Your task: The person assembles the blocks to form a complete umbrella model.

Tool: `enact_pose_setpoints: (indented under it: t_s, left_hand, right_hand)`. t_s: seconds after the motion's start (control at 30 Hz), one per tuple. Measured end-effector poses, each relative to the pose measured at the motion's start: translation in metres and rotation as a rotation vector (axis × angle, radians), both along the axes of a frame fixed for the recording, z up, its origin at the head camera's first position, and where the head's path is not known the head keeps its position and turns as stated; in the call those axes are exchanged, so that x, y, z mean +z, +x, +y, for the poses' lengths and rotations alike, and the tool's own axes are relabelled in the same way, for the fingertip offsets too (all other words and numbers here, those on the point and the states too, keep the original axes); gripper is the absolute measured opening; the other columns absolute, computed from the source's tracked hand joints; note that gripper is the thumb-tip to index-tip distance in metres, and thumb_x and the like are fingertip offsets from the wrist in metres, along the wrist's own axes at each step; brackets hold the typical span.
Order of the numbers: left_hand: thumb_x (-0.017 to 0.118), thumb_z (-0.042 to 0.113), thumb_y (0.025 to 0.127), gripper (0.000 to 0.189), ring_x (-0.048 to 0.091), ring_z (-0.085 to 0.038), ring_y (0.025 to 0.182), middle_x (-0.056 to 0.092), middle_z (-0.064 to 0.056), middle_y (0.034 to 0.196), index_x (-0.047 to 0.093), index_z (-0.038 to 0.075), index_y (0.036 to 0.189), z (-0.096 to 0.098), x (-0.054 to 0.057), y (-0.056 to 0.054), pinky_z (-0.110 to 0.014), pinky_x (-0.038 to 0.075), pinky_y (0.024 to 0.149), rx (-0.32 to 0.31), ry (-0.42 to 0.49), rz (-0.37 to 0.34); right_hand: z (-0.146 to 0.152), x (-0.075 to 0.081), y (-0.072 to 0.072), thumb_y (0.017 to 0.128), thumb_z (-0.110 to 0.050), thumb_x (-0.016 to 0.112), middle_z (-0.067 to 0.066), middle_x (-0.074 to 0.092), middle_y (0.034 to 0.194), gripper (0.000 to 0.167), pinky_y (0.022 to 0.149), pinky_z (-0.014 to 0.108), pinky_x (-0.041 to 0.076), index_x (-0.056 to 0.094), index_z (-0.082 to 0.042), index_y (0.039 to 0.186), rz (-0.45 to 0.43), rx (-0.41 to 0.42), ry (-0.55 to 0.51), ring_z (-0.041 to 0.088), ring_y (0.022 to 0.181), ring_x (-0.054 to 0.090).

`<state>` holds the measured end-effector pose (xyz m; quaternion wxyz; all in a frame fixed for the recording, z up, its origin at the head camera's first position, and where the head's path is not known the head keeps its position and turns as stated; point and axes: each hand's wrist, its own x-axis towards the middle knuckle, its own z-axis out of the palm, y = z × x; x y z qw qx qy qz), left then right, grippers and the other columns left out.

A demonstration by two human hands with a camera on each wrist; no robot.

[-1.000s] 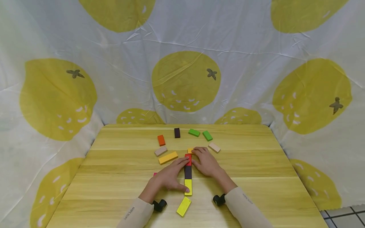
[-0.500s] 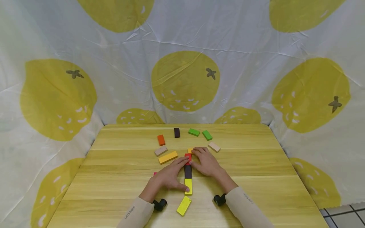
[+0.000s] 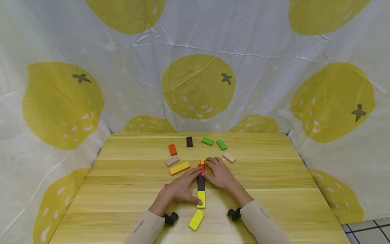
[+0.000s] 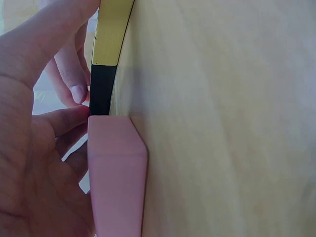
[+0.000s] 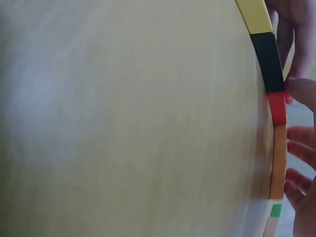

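A straight row of blocks runs away from the person in the head view: a yellow block (image 3: 201,196), a black block (image 3: 201,184), a red block (image 3: 201,166) and an orange block (image 3: 202,161). My left hand (image 3: 180,188) spans the row from the left, thumb on the yellow block and fingertips on the red one. From the right, my right hand (image 3: 221,174) lays its fingers on the orange block, hiding much of it, and its thumb touches the red block. In the right wrist view the orange block (image 5: 278,163) joins the red one end to end.
A loose yellow block (image 3: 196,220) lies nearest. Left of the row are a longer orange-yellow block (image 3: 179,168), a beige block (image 3: 172,161) and a mostly hidden pink block (image 3: 166,186). Farther back lie orange-red (image 3: 172,149), dark (image 3: 189,142), green (image 3: 207,141) and beige blocks (image 3: 229,157).
My right thumb has moved slightly left, from beside the row onto the red block. The left hand and the loose blocks have stayed in place.
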<state>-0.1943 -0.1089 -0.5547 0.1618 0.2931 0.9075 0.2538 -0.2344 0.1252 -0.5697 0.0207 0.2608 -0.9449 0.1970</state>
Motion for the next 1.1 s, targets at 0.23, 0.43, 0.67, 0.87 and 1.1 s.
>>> enact_pose_setpoints:
  t_s: [0.23, 0.43, 0.67, 0.87, 1.1]
  left_hand:
    - [0.082, 0.074, 0.068, 0.124, 0.024, -0.021, 0.158, 0.018, 0.010, 0.172, 0.026, 0.021, 0.165, 0.000, -0.001, -0.001, -0.048, 0.036, 0.123, 0.005, 0.004, -0.003]
    - [0.083, 0.074, 0.067, 0.125, 0.024, -0.020, 0.158, 0.018, 0.010, 0.172, 0.026, 0.022, 0.165, 0.000, 0.000, 0.000, -0.048, 0.035, 0.123, 0.011, 0.003, -0.011]
    - [0.082, 0.075, 0.067, 0.125, 0.023, -0.021, 0.159, 0.018, 0.010, 0.172, 0.025, 0.022, 0.166, 0.000, -0.001, 0.000, -0.049, 0.035, 0.123, 0.008, 0.014, -0.014]
    - [0.083, 0.074, 0.068, 0.126, 0.022, -0.022, 0.159, 0.017, 0.010, 0.173, 0.024, 0.023, 0.166, 0.000, -0.001, -0.001, -0.049, 0.035, 0.123, 0.008, 0.024, -0.017]
    - [0.082, 0.074, 0.068, 0.125, 0.023, -0.022, 0.159, 0.017, 0.009, 0.173, 0.024, 0.022, 0.166, 0.000, -0.001, 0.000, -0.050, 0.035, 0.123, 0.007, 0.015, -0.017]
  right_hand:
    - [0.002, 0.004, 0.002, 0.095, -0.061, 0.061, 0.007, 0.051, 0.155, 0.074, 0.114, 0.052, 0.044, 0.055, -0.010, 0.149, -0.024, 0.013, -0.003, 0.033, 0.143, 0.043]
    - [0.005, 0.008, 0.004, 0.081, -0.080, 0.064, 0.005, 0.045, 0.159, 0.101, 0.115, 0.051, 0.044, 0.048, -0.013, 0.155, -0.066, 0.035, 0.045, 0.031, 0.147, 0.039]
    - [0.006, 0.012, 0.005, 0.069, -0.085, 0.070, 0.007, 0.043, 0.160, 0.118, 0.114, 0.053, 0.044, 0.044, -0.011, 0.157, -0.066, 0.072, 0.069, 0.032, 0.147, 0.037]
    - [0.005, 0.012, 0.004, 0.067, -0.085, 0.072, 0.008, 0.042, 0.160, 0.121, 0.115, 0.054, 0.043, 0.044, -0.010, 0.157, -0.058, 0.076, 0.082, 0.034, 0.148, 0.036]
    - [0.005, 0.012, 0.005, 0.065, -0.087, 0.072, 0.007, 0.042, 0.160, 0.121, 0.113, 0.055, 0.044, 0.043, -0.014, 0.157, -0.077, 0.066, 0.080, 0.034, 0.147, 0.036]
